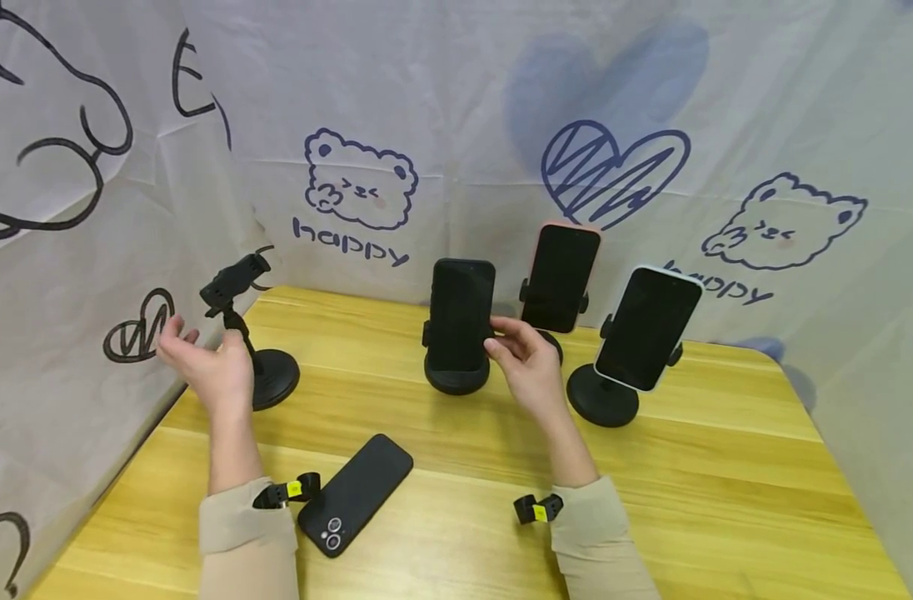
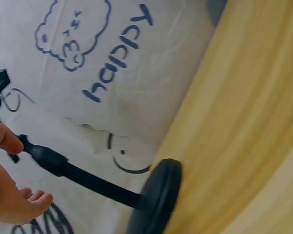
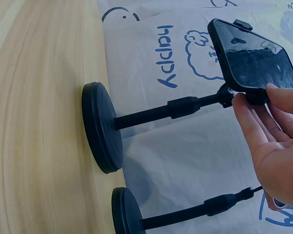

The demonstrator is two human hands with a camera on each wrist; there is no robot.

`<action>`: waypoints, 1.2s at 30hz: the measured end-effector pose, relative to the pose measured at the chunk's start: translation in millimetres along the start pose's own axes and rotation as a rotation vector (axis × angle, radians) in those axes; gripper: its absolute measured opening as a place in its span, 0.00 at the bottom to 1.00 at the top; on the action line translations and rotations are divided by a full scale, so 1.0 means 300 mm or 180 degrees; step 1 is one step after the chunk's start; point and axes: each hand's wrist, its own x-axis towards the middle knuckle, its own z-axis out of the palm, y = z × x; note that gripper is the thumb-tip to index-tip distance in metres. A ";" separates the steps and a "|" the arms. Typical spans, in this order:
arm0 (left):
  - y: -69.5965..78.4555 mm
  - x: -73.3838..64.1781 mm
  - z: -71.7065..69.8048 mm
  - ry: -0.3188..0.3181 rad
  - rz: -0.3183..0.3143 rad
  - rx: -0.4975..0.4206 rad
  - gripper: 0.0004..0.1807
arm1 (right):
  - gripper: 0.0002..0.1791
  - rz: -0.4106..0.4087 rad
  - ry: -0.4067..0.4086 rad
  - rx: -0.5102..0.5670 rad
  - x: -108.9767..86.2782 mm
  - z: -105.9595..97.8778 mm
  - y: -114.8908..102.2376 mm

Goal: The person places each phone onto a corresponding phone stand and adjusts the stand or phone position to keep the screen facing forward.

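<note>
A black phone (image 1: pixel 462 312) sits upright in the clamp of a black phone holder (image 1: pixel 457 382) at the middle back. My right hand (image 1: pixel 530 367) pinches this holder's side clamp at the phone's right edge. In the right wrist view, the thumb rests by the phone's edge and the fingers (image 3: pixel 256 124) reach behind the clamp (image 3: pixel 256 96). To the left, my left hand (image 1: pixel 212 367) is raised beside a phone holder without a phone (image 1: pixel 276 379), its fingers loosely bent and apart. The left wrist view has this hand close to the holder's neck (image 2: pixel 49 160).
A pink-edged phone (image 1: pixel 561 279) and a white-edged phone (image 1: pixel 647 329) stand in holders at the back right. Face down on the near table lies another black phone (image 1: pixel 357 493). White cloth (image 1: pixel 456 100) with drawings hangs behind the wooden table (image 1: pixel 756 475).
</note>
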 end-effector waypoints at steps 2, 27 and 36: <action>-0.021 0.001 0.008 -0.0114 -0.0039 0.0134 0.33 | 0.18 0.0005 0.0000 -0.0008 0.000 0.001 0.000; -0.095 0.035 0.033 -0.0475 0.0067 0.0658 0.23 | 0.18 0.0039 0.0004 -0.0018 0.002 0.001 0.003; -0.081 0.021 0.042 -0.0458 0.0065 0.0623 0.22 | 0.18 0.0019 0.0001 0.0000 0.000 0.000 0.000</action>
